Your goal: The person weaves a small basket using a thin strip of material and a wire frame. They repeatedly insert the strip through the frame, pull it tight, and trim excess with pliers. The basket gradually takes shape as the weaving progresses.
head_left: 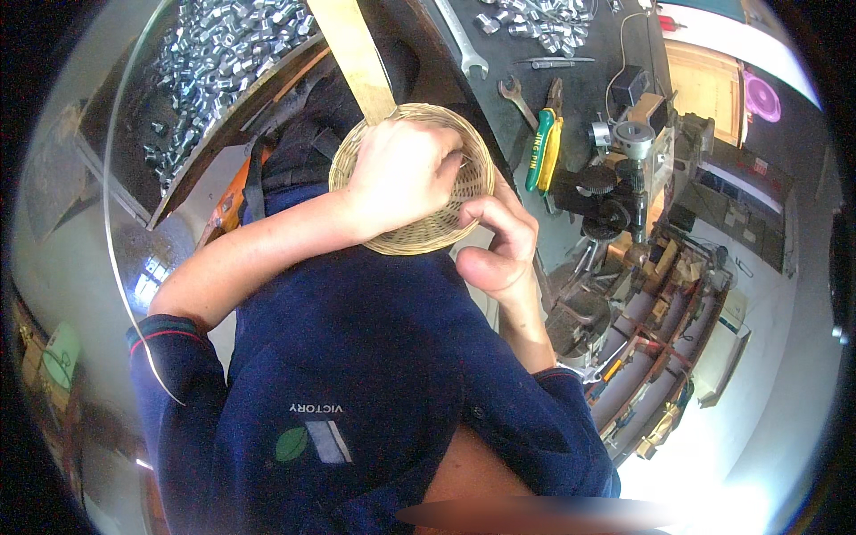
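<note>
A small round wicker basket (415,239) is held against the front of my dark blue shirt, its woven inside facing up. My left hand (406,169) reaches over the rim into it, with its fingers curled. Whatever those fingers pinch, if anything, is hidden beneath them. On the basket's right side, my right hand (504,236) grips the rim with bent fingers, partly hidden behind the wall. A flat, pale yellowish strip (357,58) comes down from the top and ends at the basket's far rim, just beyond my left hand.
Far left, a tray (169,196) holds a heap of small shiny metal fittings (232,67). More fittings (544,27) lie on the dark bench, near a wrench (464,40), a smaller spanner (517,100) and green-yellow pliers (546,143). A geared metal machine (624,187) stands at right.
</note>
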Demonstrator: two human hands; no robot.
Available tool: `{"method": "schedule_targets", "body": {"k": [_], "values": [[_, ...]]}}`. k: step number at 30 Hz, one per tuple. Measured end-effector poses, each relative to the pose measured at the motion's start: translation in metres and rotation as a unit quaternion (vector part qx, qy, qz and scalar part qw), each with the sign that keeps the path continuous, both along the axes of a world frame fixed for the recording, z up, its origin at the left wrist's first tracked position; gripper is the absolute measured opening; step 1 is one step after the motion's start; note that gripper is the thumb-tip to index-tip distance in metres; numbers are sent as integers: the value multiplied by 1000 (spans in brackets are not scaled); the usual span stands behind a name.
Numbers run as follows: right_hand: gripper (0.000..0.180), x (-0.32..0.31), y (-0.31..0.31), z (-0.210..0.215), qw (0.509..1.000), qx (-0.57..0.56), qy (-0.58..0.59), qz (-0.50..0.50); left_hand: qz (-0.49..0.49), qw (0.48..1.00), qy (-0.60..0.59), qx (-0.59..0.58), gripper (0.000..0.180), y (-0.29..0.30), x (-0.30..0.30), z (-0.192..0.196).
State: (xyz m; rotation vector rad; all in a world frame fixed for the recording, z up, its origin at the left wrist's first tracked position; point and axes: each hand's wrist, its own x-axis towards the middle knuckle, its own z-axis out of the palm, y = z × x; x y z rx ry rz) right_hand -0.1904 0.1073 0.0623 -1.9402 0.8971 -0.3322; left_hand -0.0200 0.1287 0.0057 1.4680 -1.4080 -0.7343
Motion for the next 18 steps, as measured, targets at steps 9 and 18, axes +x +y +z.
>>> {"method": "schedule_targets", "body": {"k": [9, 18], "values": [[45, 3, 3, -1, 1000, -18, -16, -1, 17, 998, 56, -16, 11, -5, -7, -1], [40, 4, 5, -1, 999, -47, -18, 0, -6, 998, 44, -45, 11, -4, -10, -5]]}}
